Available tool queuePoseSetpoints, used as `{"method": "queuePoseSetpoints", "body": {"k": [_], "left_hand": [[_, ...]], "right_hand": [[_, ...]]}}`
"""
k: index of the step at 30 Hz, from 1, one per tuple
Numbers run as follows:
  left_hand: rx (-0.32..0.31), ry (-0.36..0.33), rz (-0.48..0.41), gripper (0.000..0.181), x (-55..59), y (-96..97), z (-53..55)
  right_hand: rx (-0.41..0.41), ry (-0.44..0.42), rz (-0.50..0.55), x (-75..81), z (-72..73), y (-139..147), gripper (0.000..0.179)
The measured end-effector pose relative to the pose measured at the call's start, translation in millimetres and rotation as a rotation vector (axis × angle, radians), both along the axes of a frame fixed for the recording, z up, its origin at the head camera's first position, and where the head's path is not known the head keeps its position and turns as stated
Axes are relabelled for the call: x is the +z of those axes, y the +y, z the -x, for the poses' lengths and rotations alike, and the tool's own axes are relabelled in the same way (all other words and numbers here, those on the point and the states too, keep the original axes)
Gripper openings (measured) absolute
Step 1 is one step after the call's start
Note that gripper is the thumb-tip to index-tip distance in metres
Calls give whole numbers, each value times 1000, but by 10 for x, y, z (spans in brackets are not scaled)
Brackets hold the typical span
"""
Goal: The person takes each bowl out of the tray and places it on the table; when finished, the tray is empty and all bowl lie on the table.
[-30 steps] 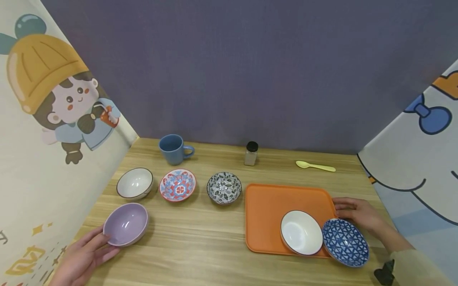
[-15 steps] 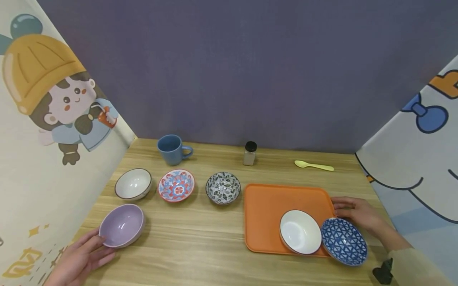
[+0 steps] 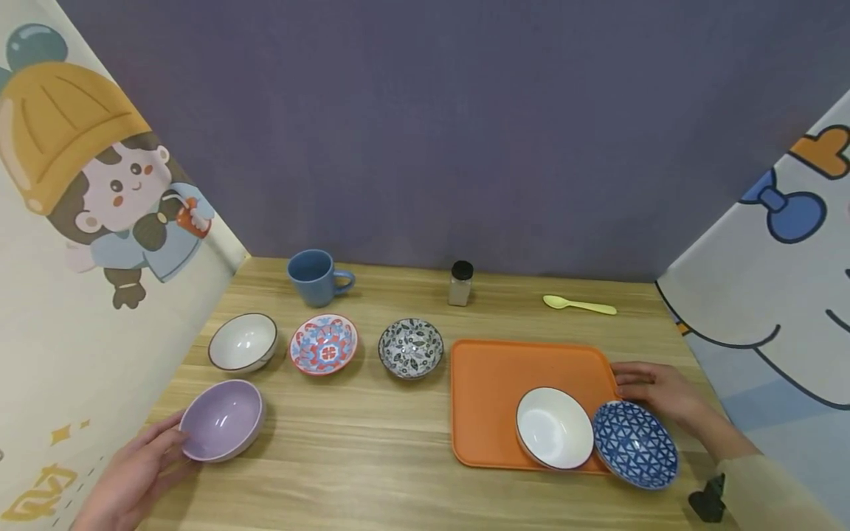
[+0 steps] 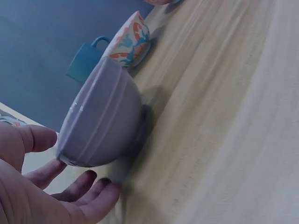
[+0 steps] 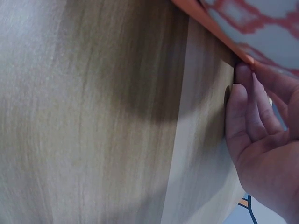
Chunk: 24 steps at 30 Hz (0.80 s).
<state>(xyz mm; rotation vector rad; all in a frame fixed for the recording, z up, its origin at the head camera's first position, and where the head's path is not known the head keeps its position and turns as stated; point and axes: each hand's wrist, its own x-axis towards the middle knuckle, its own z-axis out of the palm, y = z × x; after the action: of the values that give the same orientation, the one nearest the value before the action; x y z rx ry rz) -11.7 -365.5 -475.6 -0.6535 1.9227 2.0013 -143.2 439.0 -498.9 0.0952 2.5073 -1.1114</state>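
Note:
At the left, a purple bowl point(image 3: 223, 420) stands on the wooden table beside my left hand point(image 3: 136, 468). In the left wrist view, the thumb point(image 4: 39, 138) lies close to the bowl's rim and the fingers spread loosely below it, not gripping. My right hand point(image 3: 664, 394) pinches the right edge of an orange tray point(image 3: 491, 376); the right wrist view shows the tray's edge point(image 5: 217, 30) between thumb and fingers. A white bowl point(image 3: 555, 429) sits on the tray. Beside it, a blue-and-white patterned bowl point(image 3: 635, 445) overlaps the tray's lower right corner.
Left to middle stand a white bowl with dark rim point(image 3: 243, 342), a red-and-blue patterned bowl point(image 3: 324, 344) and a black-and-white leaf bowl point(image 3: 410, 349). Behind are a blue mug point(image 3: 312, 279), a black-lidded jar point(image 3: 460, 284) and a yellow spoon point(image 3: 579, 304). Walls border the table.
My left hand and the purple bowl have shifted slightly left, and the thumb has drawn back from over the rim. The right hand stays at the tray. The head view has turned slightly.

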Motion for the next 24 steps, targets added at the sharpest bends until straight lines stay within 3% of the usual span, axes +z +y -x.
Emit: {"method": "queuePoseSetpoints", "body": {"k": [2, 5, 9, 11, 16, 20, 24], "left_hand": [[-20, -20, 51, 26, 68, -4, 33], [-32, 13, 96, 25, 157, -4, 86], [-31, 138, 170, 18, 280, 13, 190], [-44, 188, 260, 18, 368, 45, 280], [-100, 244, 508, 50, 664, 224, 578], [-148, 317, 563, 59, 883, 461, 839], [-243, 357, 469, 59, 1078, 806, 1046]], "right_hand": [[-4, 1, 4, -4, -9, -4, 65], [4, 9, 3, -13, -10, 3, 64], [1, 13, -9, -29, 12, 8, 60], [-4, 13, -15, -22, 18, 8, 59], [-8, 7, -7, 1, 6, 0, 60], [-21, 4, 4, 17, -10, -23, 62], [-24, 2, 12, 33, -30, -45, 63]]}}
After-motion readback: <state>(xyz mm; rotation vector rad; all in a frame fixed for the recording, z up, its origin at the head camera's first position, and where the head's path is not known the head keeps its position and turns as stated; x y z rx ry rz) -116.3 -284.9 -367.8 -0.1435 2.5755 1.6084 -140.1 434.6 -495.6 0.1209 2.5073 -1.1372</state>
